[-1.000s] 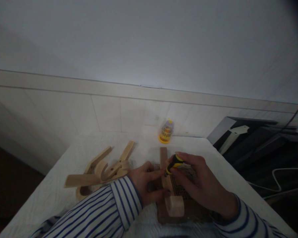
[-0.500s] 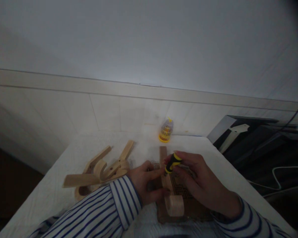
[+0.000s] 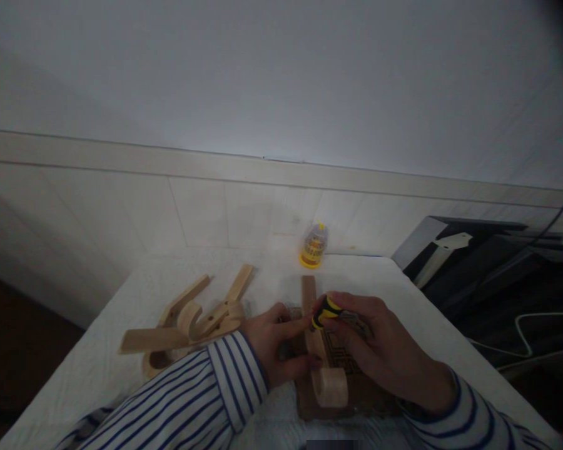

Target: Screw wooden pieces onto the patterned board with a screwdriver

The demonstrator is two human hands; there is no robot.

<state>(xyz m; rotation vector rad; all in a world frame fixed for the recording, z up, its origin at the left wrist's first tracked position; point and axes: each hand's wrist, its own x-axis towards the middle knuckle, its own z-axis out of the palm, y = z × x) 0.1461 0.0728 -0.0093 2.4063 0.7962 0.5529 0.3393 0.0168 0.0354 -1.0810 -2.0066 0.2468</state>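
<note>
A short screwdriver (image 3: 326, 312) with a black and yellow handle is gripped in the fingers of my right hand (image 3: 380, 344). It points down, tilted, at a light wooden hook (image 3: 316, 350), a flat strip with a curled end nearest me; the screwdriver's tip is hidden. My left hand (image 3: 276, 350) grips the strip from the left, thumb near the curl and index finger close to the screwdriver's lower end. Beneath the hook lies a dark brown board (image 3: 309, 409) with a black line pattern, partly covered by my hands.
Several similar wooden hooks (image 3: 154, 339) lie in a pile on the white-covered table (image 3: 94, 369), left of my hands. A clear bottle with a yellow base (image 3: 313, 247) stands at the back by the wall. Dark panels (image 3: 488, 275) and a white cable (image 3: 520, 334) are off to the right.
The screwdriver handle has turned and tilted a little more to the side, and my right-hand fingers have shifted slightly with it. My left hand and the hook have stayed put.
</note>
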